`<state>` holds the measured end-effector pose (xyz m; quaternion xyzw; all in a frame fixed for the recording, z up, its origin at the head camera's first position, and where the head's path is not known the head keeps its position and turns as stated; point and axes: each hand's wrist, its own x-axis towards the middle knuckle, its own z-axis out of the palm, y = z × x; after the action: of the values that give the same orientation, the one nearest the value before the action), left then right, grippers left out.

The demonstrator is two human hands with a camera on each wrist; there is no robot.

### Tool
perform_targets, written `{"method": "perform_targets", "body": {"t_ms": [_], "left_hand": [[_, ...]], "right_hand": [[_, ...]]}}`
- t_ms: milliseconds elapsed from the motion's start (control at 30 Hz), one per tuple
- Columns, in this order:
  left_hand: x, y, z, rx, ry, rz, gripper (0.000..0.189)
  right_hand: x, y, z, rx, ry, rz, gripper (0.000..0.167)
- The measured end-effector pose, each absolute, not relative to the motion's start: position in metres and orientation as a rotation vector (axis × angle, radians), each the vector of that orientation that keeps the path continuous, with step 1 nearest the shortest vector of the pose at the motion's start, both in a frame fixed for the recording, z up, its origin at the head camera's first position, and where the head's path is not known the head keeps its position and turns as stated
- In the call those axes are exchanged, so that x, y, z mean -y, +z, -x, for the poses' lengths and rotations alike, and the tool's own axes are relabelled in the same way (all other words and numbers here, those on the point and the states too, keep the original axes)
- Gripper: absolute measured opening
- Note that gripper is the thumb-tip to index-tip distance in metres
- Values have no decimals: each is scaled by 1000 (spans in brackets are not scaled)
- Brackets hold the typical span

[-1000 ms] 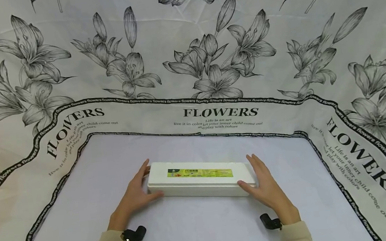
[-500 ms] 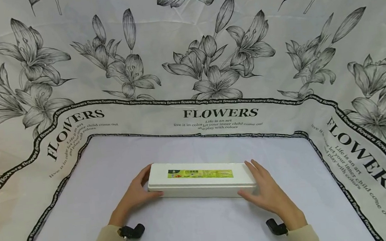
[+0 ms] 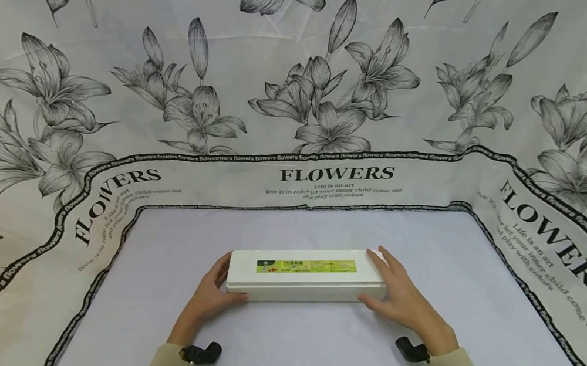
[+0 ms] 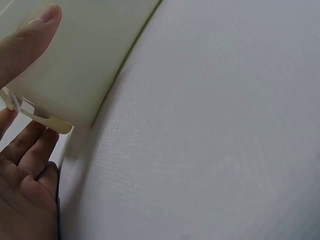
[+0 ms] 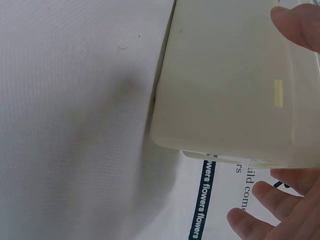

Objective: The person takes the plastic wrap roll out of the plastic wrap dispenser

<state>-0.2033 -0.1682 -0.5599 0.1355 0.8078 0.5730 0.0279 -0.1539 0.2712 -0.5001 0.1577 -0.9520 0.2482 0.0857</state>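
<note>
White foam box [image 3: 305,276], long and rectangular, clamped endwise by left hand [image 3: 209,297] and right hand [image 3: 402,299].

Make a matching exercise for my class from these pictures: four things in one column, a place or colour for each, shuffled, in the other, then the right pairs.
Things
1. white box
2. label
3. left hand
4. right hand

Places or colours
A. at the box's right end
B. green and yellow, on the box's top
C. lying lengthwise on the white table between both hands
D. at the box's left end

Pairs: 1-C, 2-B, 3-D, 4-A
</note>
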Motion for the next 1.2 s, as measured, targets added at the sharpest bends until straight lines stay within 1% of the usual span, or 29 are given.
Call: {"method": "perform_targets", "body": {"t_ms": [300, 700, 1200], "left_hand": [[173, -559, 200, -2455, 1794, -374, 112], [170, -560, 202, -2463, 1813, -428, 109], [168, -559, 200, -2477, 1778, -390, 109]], "right_hand": [[-264, -493, 158, 2855, 680, -509, 95], [-263, -486, 168, 2887, 649, -564, 91], [-257, -482, 171, 2973, 667, -482, 93]]}}
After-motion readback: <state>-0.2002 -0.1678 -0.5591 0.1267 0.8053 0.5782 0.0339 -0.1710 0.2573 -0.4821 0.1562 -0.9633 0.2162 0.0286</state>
